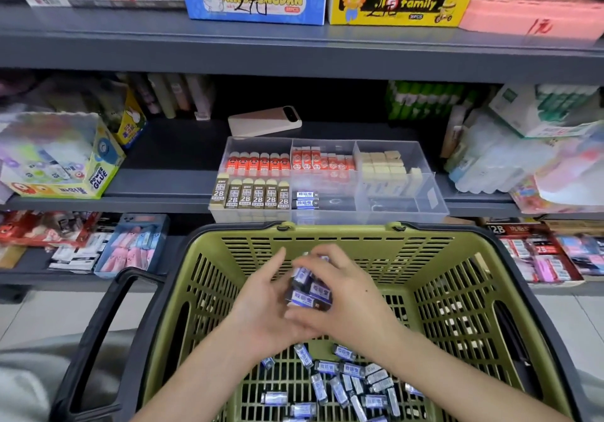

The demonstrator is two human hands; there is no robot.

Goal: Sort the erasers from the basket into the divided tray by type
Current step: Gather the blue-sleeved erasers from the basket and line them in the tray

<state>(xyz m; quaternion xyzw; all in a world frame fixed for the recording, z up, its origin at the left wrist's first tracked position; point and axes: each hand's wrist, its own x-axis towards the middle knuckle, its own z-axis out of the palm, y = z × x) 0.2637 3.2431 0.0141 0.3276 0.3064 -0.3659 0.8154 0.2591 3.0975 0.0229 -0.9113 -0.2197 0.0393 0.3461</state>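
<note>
A green basket (441, 258) stands below the shelf, with several blue-and-black sleeved erasers (346, 385) loose on its bottom. Above the basket, my left hand (261, 304) and my right hand (346, 297) hold a small stack of blue erasers (310, 287) between them, fingers curled round it. The clear divided tray (434, 205) sits on the shelf behind the basket. Its compartments hold red erasers (258, 163), orange-white erasers (320, 160), cream erasers (385, 166), brown 2B erasers (251, 196) and two blue erasers (305, 199).
A pink power bank (264, 120) lies on the shelf behind the tray. A glue box (65, 160) stands left, plastic-wrapped packs (510, 156) right. The basket's black handle (108, 333) hangs at its left side. Display boxes fill the upper shelf.
</note>
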